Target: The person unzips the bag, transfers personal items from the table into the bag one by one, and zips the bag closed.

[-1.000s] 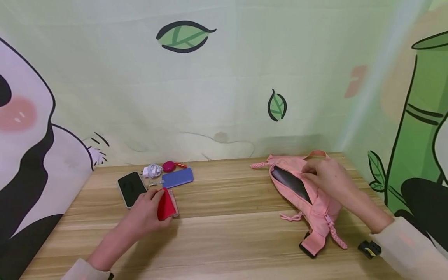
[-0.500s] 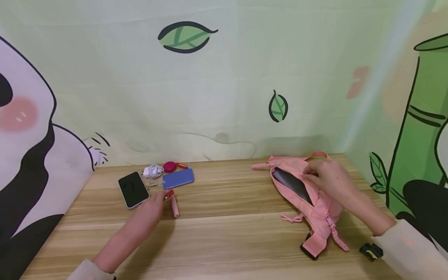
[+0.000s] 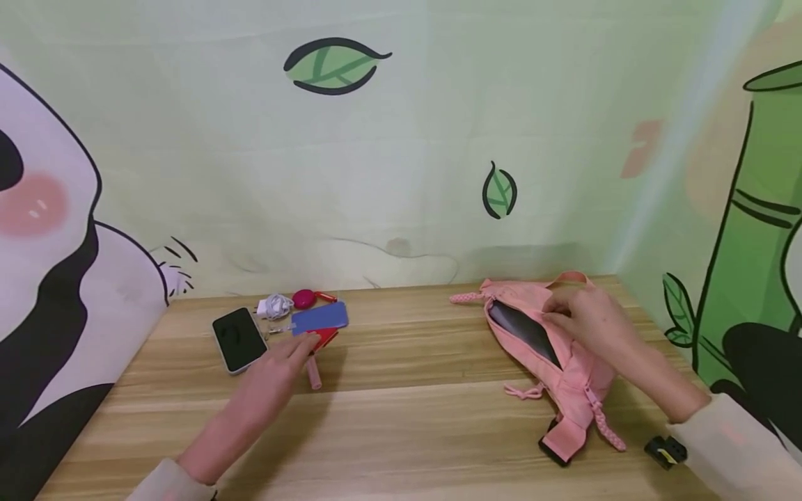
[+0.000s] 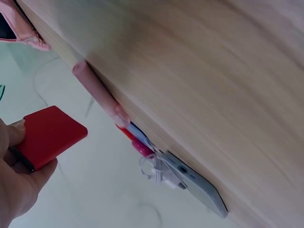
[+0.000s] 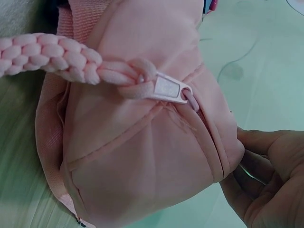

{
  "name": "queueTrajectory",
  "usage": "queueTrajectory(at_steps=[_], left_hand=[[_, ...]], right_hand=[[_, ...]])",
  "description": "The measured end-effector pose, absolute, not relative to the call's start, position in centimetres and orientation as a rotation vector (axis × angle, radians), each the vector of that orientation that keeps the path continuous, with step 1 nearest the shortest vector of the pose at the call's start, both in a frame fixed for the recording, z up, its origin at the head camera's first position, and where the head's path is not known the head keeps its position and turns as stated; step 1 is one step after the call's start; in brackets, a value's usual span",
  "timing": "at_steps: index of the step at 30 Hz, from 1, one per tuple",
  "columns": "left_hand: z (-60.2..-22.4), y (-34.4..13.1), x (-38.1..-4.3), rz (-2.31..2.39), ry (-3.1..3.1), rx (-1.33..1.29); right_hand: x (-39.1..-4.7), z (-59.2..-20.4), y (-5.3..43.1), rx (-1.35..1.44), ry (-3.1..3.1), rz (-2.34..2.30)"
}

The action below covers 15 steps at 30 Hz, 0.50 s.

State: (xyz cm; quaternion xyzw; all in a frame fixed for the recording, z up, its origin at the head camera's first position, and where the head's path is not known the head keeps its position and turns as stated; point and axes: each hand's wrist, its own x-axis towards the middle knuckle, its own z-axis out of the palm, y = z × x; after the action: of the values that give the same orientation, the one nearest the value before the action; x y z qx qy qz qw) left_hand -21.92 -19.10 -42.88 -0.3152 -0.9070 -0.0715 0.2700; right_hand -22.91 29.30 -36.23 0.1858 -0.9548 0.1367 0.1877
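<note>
A: Left hand [image 3: 272, 376], change?
B: Red case [image 4: 54, 135], pinched between its fingers, shifted rightward; reads as being carried
A: Right hand [image 3: 592, 320]?
B: Fingers pinch the open pink bag [image 3: 570, 379], which lies beneath them

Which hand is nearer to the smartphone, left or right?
Left. The left hand, holding a flat red case, is just right of the smartphone in the head view. The right hand is much farther right, pinching the pink zippered bag.
</note>
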Motion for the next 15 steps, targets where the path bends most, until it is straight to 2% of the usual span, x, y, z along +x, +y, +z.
queueTrajectory(at_steps=[7,15], left_hand=[[-42.2,-17.4,-22.2,-0.271,-2.362,-0.92],[-41.7,-15.4,-22.8,-0.101,-2.189,-1.253]], right_hand=[[-22.9,-36.1,29.4,0.512,-2.684,0.394],[-22.9,-35.9,29.4,0.513,-2.701,0.388]])
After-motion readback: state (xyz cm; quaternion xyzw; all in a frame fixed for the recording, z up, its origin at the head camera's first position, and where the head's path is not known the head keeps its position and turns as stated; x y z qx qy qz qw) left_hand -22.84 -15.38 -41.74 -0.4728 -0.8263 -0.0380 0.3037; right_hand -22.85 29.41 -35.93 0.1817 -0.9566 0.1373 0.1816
